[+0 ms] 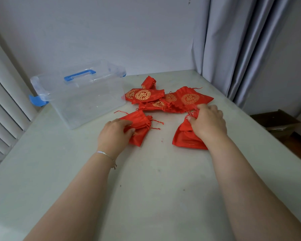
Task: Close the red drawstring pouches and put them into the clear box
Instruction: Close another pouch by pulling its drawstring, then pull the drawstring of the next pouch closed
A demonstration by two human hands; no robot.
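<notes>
My left hand (pixel 114 134) rests on a red pouch (pixel 139 126) lying on the table (pixel 155 188), fingers curled over its near side and gripping the cloth; its neck is gathered, with the red cords trailing off to the right. My right hand (pixel 208 123) lies on a second pouch (pixel 185 138), thumb and fingers pinching the bunched neck at its far end, while the pouch's wide bottom spreads toward me. The two pouches lie apart, with a strip of bare tabletop between them.

Just beyond my hands sits the heap of remaining pouches (pixel 165 99), overlapping one another, gold round patterns facing up. The heap's near edge comes close to my right fingertips.

The clear box (pixel 83 96) stands to the left of the heap, near the table's far left corner, close to the wall (pixel 111 32). Its lid with the blue handle (pixel 79 75) appears to be on, though I cannot tell whether the blue side clips are latched. Its right wall stands just beside the heap.

The tabletop between me and the pouches is wide and bare around my forearms. The right table edge runs near the grey curtain (pixel 233 49).
</notes>
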